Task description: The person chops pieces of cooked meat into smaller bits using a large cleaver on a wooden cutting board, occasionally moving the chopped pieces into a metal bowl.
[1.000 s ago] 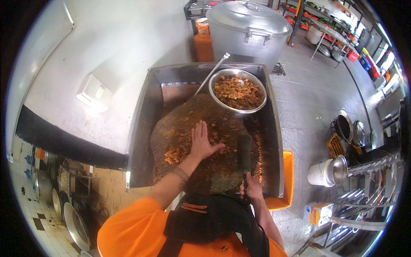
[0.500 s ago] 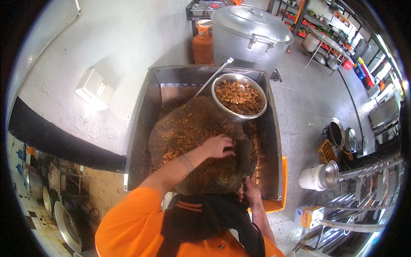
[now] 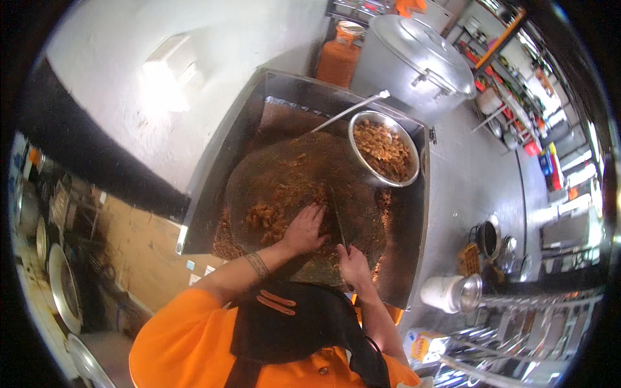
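Pressing down on a heap of chopped brown meat [image 3: 275, 216], the person's left hand [image 3: 304, 229] lies flat with fingers spread and loosely curved over the pile, at about 9 o'clock from the knife. The right hand [image 3: 352, 262] is closed round the handle of a cleaver [image 3: 339, 223]; its blade runs along a 12-to-6 line, tip aimed toward 12 o'clock at the steel bowl [image 3: 385, 149], handle end toward the person's body at 6. Both hands work on a large round chopping board [image 3: 278, 171], dark and strewn with scraps, set inside a rectangular metal tray [image 3: 220, 161]. The bowl, filled with more brown pieces, sits at the board's 1 o'clock edge with a long ladle handle [image 3: 352, 110] slanting toward 2 o'clock. The blade's edge is blurred; it seems to touch the board.
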`<state>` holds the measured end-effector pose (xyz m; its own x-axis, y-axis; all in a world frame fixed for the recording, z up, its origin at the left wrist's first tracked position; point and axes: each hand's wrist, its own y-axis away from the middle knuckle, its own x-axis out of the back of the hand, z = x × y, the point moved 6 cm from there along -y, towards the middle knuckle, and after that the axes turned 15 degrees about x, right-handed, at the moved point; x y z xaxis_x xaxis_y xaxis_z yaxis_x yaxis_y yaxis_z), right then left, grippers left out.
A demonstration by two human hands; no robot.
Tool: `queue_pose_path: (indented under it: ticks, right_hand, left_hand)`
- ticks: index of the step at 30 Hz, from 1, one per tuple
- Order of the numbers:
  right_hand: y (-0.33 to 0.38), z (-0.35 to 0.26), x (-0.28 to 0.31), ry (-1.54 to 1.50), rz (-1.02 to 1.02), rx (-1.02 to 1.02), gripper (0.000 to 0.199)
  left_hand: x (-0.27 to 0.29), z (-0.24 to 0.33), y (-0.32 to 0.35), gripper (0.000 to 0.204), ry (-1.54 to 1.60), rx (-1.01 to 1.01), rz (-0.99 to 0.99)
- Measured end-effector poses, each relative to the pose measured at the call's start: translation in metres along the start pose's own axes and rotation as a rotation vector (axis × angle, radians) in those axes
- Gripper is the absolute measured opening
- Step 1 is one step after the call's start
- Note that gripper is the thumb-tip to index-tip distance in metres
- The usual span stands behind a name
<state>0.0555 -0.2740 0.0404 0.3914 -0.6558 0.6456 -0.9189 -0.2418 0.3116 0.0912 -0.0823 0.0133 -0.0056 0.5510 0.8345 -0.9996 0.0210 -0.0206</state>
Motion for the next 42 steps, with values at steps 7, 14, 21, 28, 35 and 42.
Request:
queue_pose_path:
  ticks: [7,14,21,28,35,42]
  right_hand:
    - [0.009,-0.026,0.009,-0.153,0.054,0.144,0.051]
    - [-0.021,-0.015,-0.018,-0.203,-0.003,0.167,0.049]
    - [-0.018,0.011,-0.021,-0.234,0.076,0.154,0.049]
    - [-0.012,-0.027,-0.012,-0.416,0.0,0.092,0.051]
    - [-0.024,-0.023,-0.017,-0.394,-0.052,0.143,0.055]
    - [0.043,0.024,0.003,-0.996,0.157,-0.259,0.062]
  left_hand:
    - [0.033,-0.005,0.03,0.088,0.103,0.106,0.103]
    - [0.022,-0.014,0.033,0.065,0.086,0.136,-0.075]
    - [0.022,-0.017,0.029,0.047,0.105,0.171,-0.051]
    - [0.033,-0.015,0.034,0.073,0.074,0.234,-0.054]
    - [0.004,0.011,0.053,0.123,-0.077,0.251,-0.123]
    - [0.014,-0.005,-0.003,0.145,-0.103,0.302,0.018]
